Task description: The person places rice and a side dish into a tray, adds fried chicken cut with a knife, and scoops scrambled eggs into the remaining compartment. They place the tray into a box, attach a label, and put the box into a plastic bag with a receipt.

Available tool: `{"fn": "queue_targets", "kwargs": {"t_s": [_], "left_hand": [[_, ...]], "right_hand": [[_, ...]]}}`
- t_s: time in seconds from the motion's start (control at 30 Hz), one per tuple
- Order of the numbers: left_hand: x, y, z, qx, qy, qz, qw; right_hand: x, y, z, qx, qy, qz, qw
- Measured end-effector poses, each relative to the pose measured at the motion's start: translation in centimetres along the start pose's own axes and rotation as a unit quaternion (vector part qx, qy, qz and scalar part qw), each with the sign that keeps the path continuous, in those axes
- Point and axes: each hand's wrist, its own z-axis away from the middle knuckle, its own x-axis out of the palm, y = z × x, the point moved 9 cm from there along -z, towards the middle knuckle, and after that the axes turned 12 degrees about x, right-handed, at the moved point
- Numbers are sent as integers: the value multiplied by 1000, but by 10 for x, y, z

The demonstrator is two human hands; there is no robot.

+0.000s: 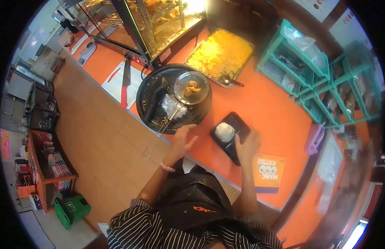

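My right hand (248,146) grips the right side of a black food tray (231,150), its thumb reaching over the rim. A round mound of white rice (224,132) sits in the tray. My left hand (182,144), a beaded bracelet on its wrist, hovers left of the tray with its fingers apart and nothing in them. Just beyond it stands a wide black pan (143,97). Across that pan lies a wire strainer (201,97) holding a few browned fried pieces (192,88). Beside the strainer is a crumpled clear plastic bag (169,103).
A knife with a red handle (124,96) lies on a white cutting board (110,88). Behind the pan are a metal tray of yellow food (219,54) and a lit glass display case (136,33). Teal racks (279,58) stand right. An orange printed card (268,170) lies near my right forearm.
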Motion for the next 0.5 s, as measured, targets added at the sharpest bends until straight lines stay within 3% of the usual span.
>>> {"fn": "queue_targets", "kwargs": {"t_s": [0.03,0.1,0.17,0.3,0.37,0.5], "left_hand": [[-15,-3,4,-2,-1,-1,1000],[-59,-28,16,-96,112,89,985],[-91,-35,18,-106,148,94,979],[-138,-57,26,-129,198,104,966],[-153,-70,29,-137,192,115,965],[-175,-99,32,-155,184,146,960]], "right_hand": [[12,-39,-14,-39,-53,6,998],[46,-110,-28,-187,-42,-21,981],[94,-161,-44,-281,-63,22,957],[155,-214,-66,-358,-41,124,925],[188,-226,-65,-418,-91,156,890],[224,-226,-75,-405,-165,283,854]]}}
